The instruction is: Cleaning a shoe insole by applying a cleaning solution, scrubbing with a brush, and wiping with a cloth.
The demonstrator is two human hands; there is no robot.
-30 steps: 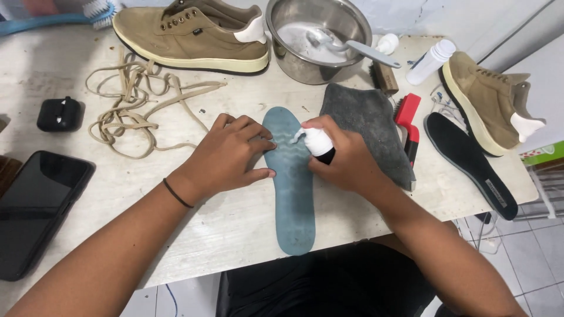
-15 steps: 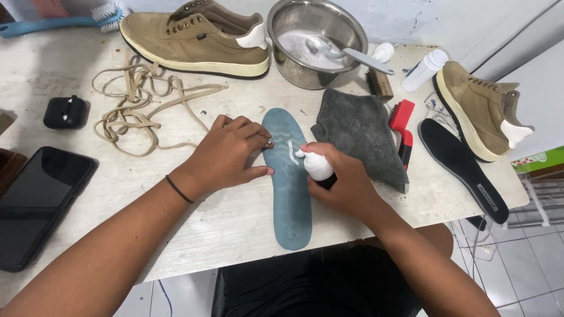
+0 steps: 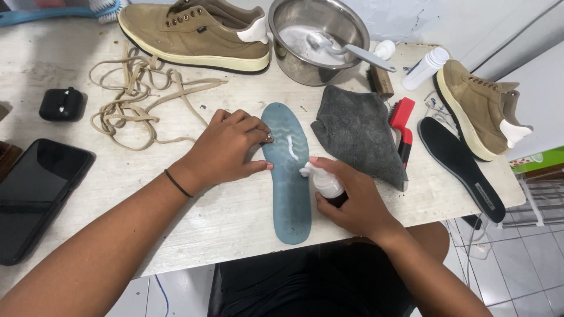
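Insole [image 3: 291, 188] is laid flat on the surface [image 3: 223, 217], pinned by the left hand [image 3: 226, 149] with fingers spread. A pump bottle [image 3: 324, 181] is clasped in the right hand [image 3: 346, 202]. One white foam streak [image 3: 292, 147] is applied; most is judged uncovered, unscrubbed.

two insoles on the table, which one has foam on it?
The blue-green insole between the left hand and right hand: a white foam streak runs along it. The black insole at the table's right end is bare and untouched.
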